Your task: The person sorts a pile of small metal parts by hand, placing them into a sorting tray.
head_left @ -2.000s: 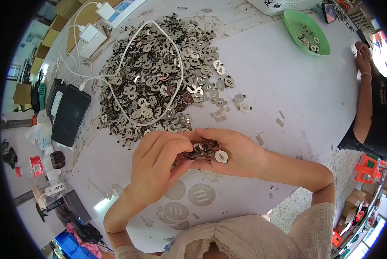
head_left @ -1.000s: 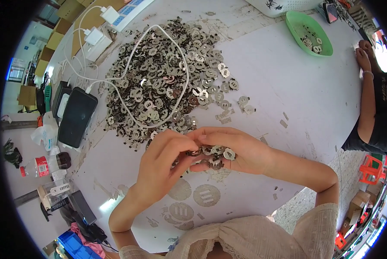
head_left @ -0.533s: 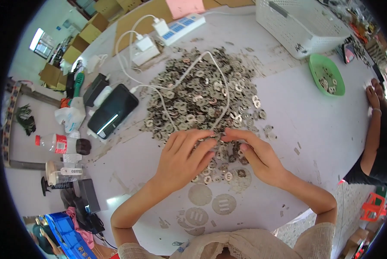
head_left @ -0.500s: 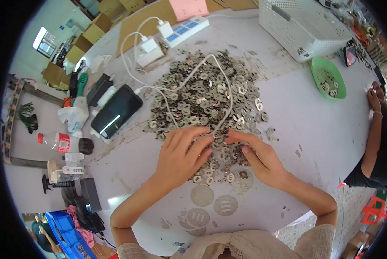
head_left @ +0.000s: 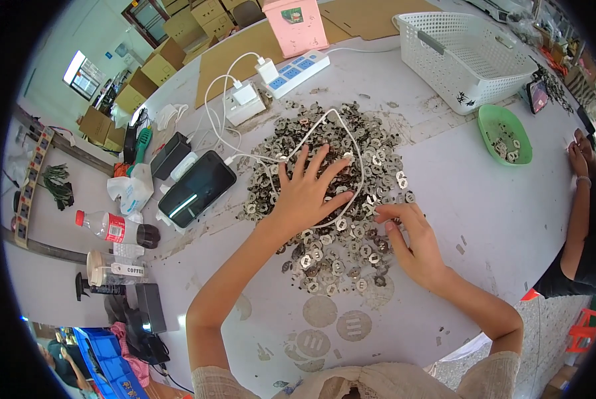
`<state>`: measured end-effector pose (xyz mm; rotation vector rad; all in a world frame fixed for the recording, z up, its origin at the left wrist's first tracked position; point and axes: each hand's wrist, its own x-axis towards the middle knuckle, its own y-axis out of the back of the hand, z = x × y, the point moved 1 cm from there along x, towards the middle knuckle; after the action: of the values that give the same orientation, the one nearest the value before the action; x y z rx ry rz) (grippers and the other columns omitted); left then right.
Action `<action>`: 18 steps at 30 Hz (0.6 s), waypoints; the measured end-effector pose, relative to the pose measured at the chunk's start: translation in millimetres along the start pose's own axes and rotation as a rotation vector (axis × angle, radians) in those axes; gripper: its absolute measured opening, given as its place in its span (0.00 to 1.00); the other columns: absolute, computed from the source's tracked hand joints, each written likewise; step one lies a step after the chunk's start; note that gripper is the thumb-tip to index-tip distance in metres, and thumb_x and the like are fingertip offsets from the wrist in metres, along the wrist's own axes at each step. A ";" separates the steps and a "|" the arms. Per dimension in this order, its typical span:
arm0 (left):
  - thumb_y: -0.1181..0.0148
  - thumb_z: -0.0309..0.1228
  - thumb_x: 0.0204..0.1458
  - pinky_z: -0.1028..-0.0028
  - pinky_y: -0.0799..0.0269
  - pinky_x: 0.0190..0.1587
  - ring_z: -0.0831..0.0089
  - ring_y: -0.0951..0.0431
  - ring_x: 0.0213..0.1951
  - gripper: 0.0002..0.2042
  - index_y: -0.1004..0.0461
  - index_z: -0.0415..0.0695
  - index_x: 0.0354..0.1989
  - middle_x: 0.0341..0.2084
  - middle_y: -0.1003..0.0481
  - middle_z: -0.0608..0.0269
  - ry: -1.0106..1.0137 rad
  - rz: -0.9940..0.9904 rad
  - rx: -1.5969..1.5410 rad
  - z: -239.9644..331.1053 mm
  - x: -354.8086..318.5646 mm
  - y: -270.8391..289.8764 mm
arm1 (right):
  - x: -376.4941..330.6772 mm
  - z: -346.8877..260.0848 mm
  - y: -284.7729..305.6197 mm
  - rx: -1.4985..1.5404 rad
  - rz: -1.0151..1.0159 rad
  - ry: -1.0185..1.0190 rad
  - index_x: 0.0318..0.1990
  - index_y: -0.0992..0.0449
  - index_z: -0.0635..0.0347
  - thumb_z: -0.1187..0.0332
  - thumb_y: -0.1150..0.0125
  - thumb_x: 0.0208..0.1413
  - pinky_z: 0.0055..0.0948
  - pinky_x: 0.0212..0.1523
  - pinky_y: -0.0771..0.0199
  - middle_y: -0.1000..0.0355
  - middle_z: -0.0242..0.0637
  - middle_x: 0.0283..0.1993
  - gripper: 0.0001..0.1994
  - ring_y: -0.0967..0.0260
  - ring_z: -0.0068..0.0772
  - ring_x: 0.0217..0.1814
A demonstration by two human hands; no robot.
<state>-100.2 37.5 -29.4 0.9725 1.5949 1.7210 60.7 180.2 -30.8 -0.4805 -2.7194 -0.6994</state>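
A large heap of small flat metal pieces (head_left: pixel 378 159), mostly round with cut-outs, lies on the white table before me. My left hand (head_left: pixel 306 194) is laid over the middle of the heap, open, its fingers spread wide and nothing seen in its grasp. At the heap's right edge is my right hand (head_left: pixel 412 247), with bent fingers and a gap between thumb and forefinger; no piece shows in it. A white cable (head_left: pixel 362 159) loops over the metal pieces, around my left hand, and runs to a black phone (head_left: pixel 198 188).
Left of the heap stand a drink bottle (head_left: pixel 118 229) and a clear jar (head_left: pixel 115 268). Beyond it are a power strip (head_left: pixel 298 72), a pink box (head_left: pixel 296 30) and a white basket (head_left: pixel 457 60). A green tray (head_left: pixel 504 133) holds some pieces. Another person's hand (head_left: pixel 579 156) is at the right.
My left hand has moved forward from the heap's near edge onto its middle and spread its fingers. My right hand has shifted slightly right. The view has tilted up a little.
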 end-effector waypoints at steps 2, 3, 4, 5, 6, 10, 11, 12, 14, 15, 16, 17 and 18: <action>0.52 0.53 0.51 0.48 0.58 0.58 0.53 0.51 0.61 0.27 0.42 0.56 0.58 0.59 0.48 0.56 -0.034 0.034 -0.043 -2.2 -1.3 -3.5 | 0.5 0.4 0.3 -0.023 0.001 0.009 0.42 0.32 0.64 0.80 0.51 0.51 0.33 0.40 0.36 0.29 0.39 0.34 0.10 0.35 0.40 0.39; 0.52 0.52 0.51 0.51 0.57 0.57 0.55 0.48 0.59 0.25 0.40 0.56 0.56 0.56 0.45 0.57 -0.068 0.070 -0.088 -3.0 -1.9 -5.3 | 0.6 1.6 0.1 -0.021 -0.002 0.014 0.42 0.32 0.64 0.80 0.51 0.51 0.33 0.40 0.36 0.29 0.39 0.34 0.10 0.35 0.40 0.39; 0.50 0.49 0.51 0.57 0.54 0.53 0.59 0.45 0.55 0.21 0.37 0.55 0.51 0.50 0.42 0.59 -0.094 0.163 -0.083 -1.8 -2.4 -7.9 | 0.5 2.8 0.0 -0.020 0.000 0.000 0.41 0.32 0.64 0.80 0.51 0.51 0.33 0.40 0.35 0.29 0.39 0.34 0.09 0.36 0.40 0.39; 0.50 0.49 0.51 0.57 0.54 0.53 0.59 0.45 0.55 0.21 0.37 0.55 0.51 0.50 0.42 0.59 -0.088 0.165 -0.079 -0.8 -2.3 -10.7 | 0.4 4.0 -0.1 -0.020 0.002 -0.013 0.41 0.32 0.64 0.80 0.51 0.51 0.33 0.40 0.35 0.29 0.39 0.34 0.09 0.36 0.40 0.39; 0.48 0.48 0.50 0.58 0.53 0.52 0.60 0.44 0.54 0.21 0.36 0.54 0.50 0.49 0.41 0.60 -0.080 0.180 -0.112 0.6 -2.3 -12.8 | 0.1 5.2 0.0 -0.020 -0.002 -0.006 0.41 0.32 0.64 0.80 0.51 0.51 0.33 0.40 0.35 0.29 0.39 0.34 0.09 0.36 0.40 0.39; 0.45 0.47 0.47 0.59 0.50 0.50 0.60 0.42 0.51 0.20 0.34 0.52 0.46 0.47 0.40 0.60 -0.065 0.219 -0.145 1.4 -2.8 -13.9 | -0.2 5.3 -1.0 -0.039 0.008 0.000 0.41 0.32 0.64 0.81 0.51 0.51 0.32 0.39 0.35 0.30 0.39 0.33 0.10 0.36 0.40 0.38; 0.44 0.47 0.47 0.58 0.49 0.50 0.60 0.42 0.51 0.20 0.34 0.52 0.46 0.46 0.40 0.60 -0.062 0.204 -0.159 1.0 -3.4 -12.7 | 0.0 4.0 -1.4 -0.048 0.016 0.001 0.41 0.31 0.64 0.81 0.51 0.50 0.31 0.38 0.35 0.30 0.39 0.33 0.10 0.36 0.40 0.38; 0.45 0.47 0.48 0.59 0.47 0.49 0.59 0.41 0.50 0.19 0.34 0.52 0.46 0.45 0.39 0.60 -0.066 0.210 -0.142 1.6 -3.2 -9.4 | 0.5 3.0 -1.0 -0.046 0.007 0.016 0.41 0.31 0.64 0.81 0.51 0.50 0.31 0.38 0.35 0.30 0.39 0.33 0.10 0.36 0.40 0.38; 0.45 0.47 0.49 0.59 0.46 0.49 0.59 0.40 0.49 0.19 0.33 0.51 0.45 0.45 0.39 0.61 -0.079 0.219 -0.146 -0.6 -3.9 -10.2 | 1.8 0.7 1.0 -0.109 0.033 0.080 0.41 0.31 0.64 0.82 0.50 0.49 0.31 0.36 0.34 0.30 0.39 0.33 0.11 0.37 0.40 0.38; 0.46 0.48 0.49 0.59 0.45 0.49 0.59 0.39 0.49 0.19 0.33 0.51 0.45 0.45 0.38 0.61 -0.107 0.217 -0.161 0.0 -4.1 -8.3 | 2.4 0.3 2.8 -0.108 0.025 0.096 0.41 0.31 0.64 0.82 0.50 0.49 0.31 0.36 0.34 0.30 0.39 0.33 0.11 0.37 0.40 0.38; 0.49 0.48 0.51 0.59 0.43 0.50 0.57 0.37 0.50 0.18 0.32 0.50 0.45 0.46 0.35 0.61 -0.096 0.193 -0.182 2.3 -3.8 -2.9 | 3.4 0.7 4.5 -0.185 0.042 0.116 0.41 0.31 0.64 0.82 0.50 0.48 0.31 0.36 0.34 0.30 0.39 0.33 0.11 0.37 0.40 0.39; 0.49 0.48 0.51 0.59 0.43 0.50 0.57 0.37 0.50 0.18 0.32 0.50 0.45 0.46 0.35 0.61 -0.083 0.207 -0.175 0.7 -5.0 -0.7 | 6.0 -0.3 3.6 -0.263 0.060 0.138 0.41 0.31 0.64 0.83 0.49 0.48 0.32 0.36 0.34 0.31 0.39 0.33 0.11 0.38 0.40 0.39; 0.50 0.47 0.52 0.59 0.44 0.52 0.56 0.37 0.51 0.18 0.31 0.49 0.45 0.47 0.34 0.60 -0.076 0.184 -0.237 0.3 -7.4 5.1 | 11.1 -7.3 3.4 -0.261 0.050 0.163 0.41 0.31 0.64 0.83 0.49 0.48 0.32 0.36 0.34 0.31 0.39 0.33 0.11 0.38 0.40 0.39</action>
<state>-95.6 31.1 -25.2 1.0772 1.2515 1.9209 53.4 182.0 -19.3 -0.5233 -2.4675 -1.0387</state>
